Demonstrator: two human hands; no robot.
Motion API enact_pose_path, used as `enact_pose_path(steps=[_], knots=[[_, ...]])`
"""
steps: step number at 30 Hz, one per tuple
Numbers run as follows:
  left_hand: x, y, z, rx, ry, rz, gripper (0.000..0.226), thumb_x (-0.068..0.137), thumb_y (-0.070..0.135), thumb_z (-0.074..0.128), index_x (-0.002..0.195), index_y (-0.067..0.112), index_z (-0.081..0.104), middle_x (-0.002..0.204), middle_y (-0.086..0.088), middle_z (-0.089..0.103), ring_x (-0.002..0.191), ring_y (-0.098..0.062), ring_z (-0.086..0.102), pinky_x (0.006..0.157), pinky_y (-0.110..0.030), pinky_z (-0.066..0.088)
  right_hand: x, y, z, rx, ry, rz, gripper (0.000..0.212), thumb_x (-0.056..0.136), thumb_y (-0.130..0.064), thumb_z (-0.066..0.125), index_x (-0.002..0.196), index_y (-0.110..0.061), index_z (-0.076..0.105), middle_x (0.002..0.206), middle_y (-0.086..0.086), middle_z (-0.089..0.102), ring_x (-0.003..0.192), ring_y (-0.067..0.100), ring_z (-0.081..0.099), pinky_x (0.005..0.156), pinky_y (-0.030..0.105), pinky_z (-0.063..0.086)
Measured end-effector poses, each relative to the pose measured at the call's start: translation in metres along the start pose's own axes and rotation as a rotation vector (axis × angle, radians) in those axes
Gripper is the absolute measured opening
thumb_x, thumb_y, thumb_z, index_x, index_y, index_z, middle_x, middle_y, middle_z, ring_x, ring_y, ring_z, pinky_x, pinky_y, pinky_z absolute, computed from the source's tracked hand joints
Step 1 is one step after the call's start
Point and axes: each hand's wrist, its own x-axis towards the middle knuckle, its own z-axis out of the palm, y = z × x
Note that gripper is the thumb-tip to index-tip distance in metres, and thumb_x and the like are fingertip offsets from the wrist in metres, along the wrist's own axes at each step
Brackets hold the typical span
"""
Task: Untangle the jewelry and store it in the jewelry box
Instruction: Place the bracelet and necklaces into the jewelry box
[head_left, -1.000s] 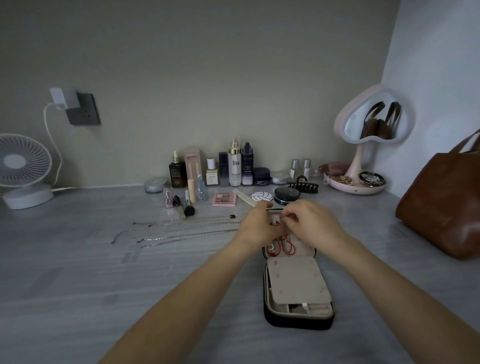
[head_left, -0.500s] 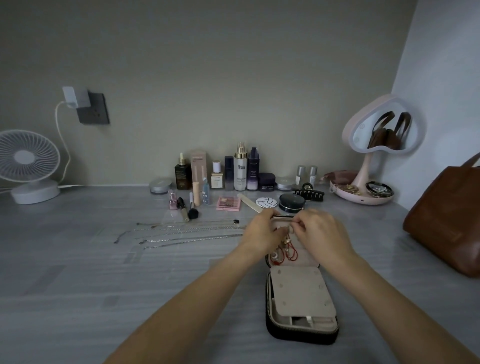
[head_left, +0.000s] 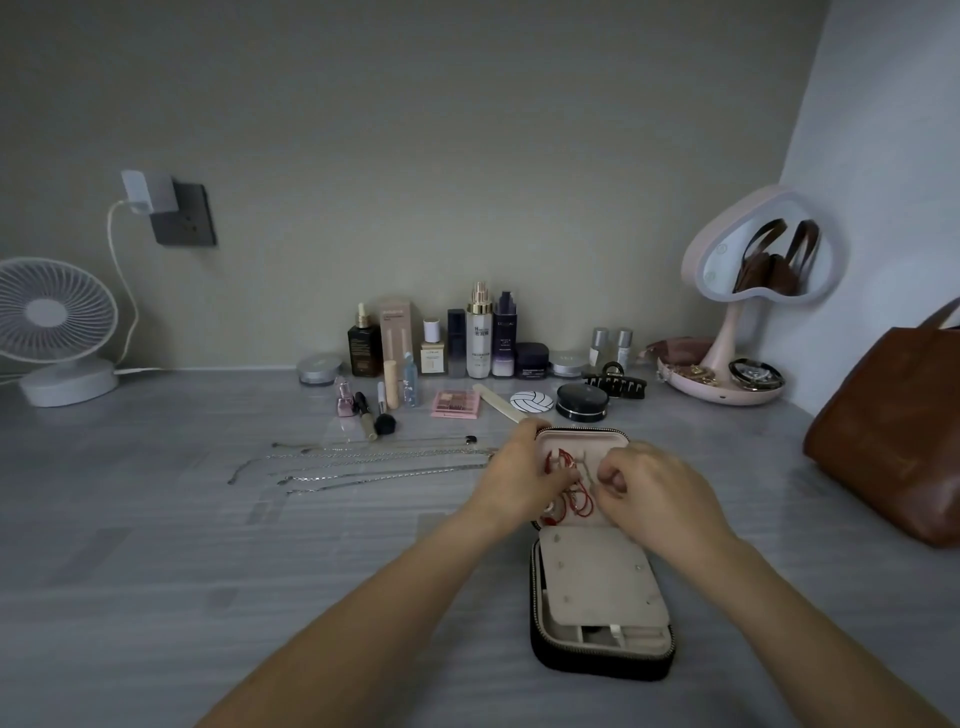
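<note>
Teasing the red cords (head_left: 583, 500) apart in the box's (head_left: 597, 667) open lid, the left hand (head_left: 519, 480) and right hand (head_left: 657, 493) each pinch them with curled fingers. Better to loosen the loops gently than to tug. The chains (head_left: 384, 462) lie straight on the table (head_left: 208, 545).

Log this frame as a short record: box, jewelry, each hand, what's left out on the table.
jewelry box: open, flat on the table
red cord jewelry: in the far half, between both hands
left hand: on the jewelry, grip unclear
right hand: fingers curled, pinching the jewelry
silver chains: stretched out on the table, left of the box
</note>
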Motion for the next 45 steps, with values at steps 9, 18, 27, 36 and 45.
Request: enact_pose_path(steps=[9, 18, 27, 36, 45], knots=[[-0.017, -0.033, -0.052, 0.150, -0.143, -0.012, 0.035, 0.082, 0.026, 0.066, 0.115, 0.016, 0.056, 0.108, 0.003, 0.061, 0.089, -0.012, 0.059, 0.085, -0.029, 0.052, 0.007, -0.022, -0.001, 0.105, 0.037, -0.052, 0.011, 0.081, -0.034, 0.060, 0.075, -0.025, 0.063, 0.076, -0.013, 0.051, 0.075, 0.011, 0.053, 0.063, 0.028, 0.044], [-0.014, -0.105, -0.129, 0.669, 0.017, -0.171, 0.033, 0.089, 0.031, 0.053, 0.117, 0.015, 0.058, 0.121, -0.011, 0.057, 0.117, -0.028, 0.046, 0.099, -0.036, 0.038, 0.028, -0.076, 0.010, 0.075, -0.024, -0.122, 0.018, 0.085, -0.035, 0.054, 0.080, -0.022, 0.064, 0.086, -0.006, 0.058, 0.082, 0.016, 0.059, 0.066, 0.030, 0.046], [-0.016, -0.123, -0.125, 0.758, -0.004, -0.132, 0.024, 0.093, 0.031, 0.044, 0.108, 0.016, 0.056, 0.119, -0.007, 0.054, 0.115, -0.026, 0.044, 0.102, -0.040, 0.033, 0.053, -0.109, 0.022, -0.005, -0.104, -0.178, 0.018, 0.086, -0.032, 0.053, 0.088, -0.019, 0.066, 0.095, -0.003, 0.064, 0.093, 0.018, 0.059, 0.071, 0.029, 0.045], [-0.014, -0.126, -0.121, 0.783, 0.017, -0.134, 0.022, 0.093, 0.027, 0.042, 0.107, 0.017, 0.055, 0.116, -0.005, 0.058, 0.114, -0.026, 0.045, 0.098, -0.039, 0.028, 0.078, -0.138, 0.062, -0.074, -0.436, -0.179, 0.022, 0.082, -0.022, 0.058, 0.103, -0.018, 0.064, 0.116, 0.002, 0.058, 0.106, 0.024, 0.055, 0.087, 0.037, 0.048], [-0.020, -0.127, -0.125, 0.700, 0.076, -0.083, 0.022, 0.096, 0.023, 0.036, 0.110, 0.014, 0.050, 0.112, -0.008, 0.062, 0.110, -0.026, 0.053, 0.097, -0.036, 0.026, 0.079, -0.160, 0.086, 0.027, -0.490, -0.253, 0.011, 0.085, -0.024, 0.054, 0.093, -0.021, 0.060, 0.112, 0.004, 0.058, 0.103, 0.025, 0.056, 0.082, 0.033, 0.047]])
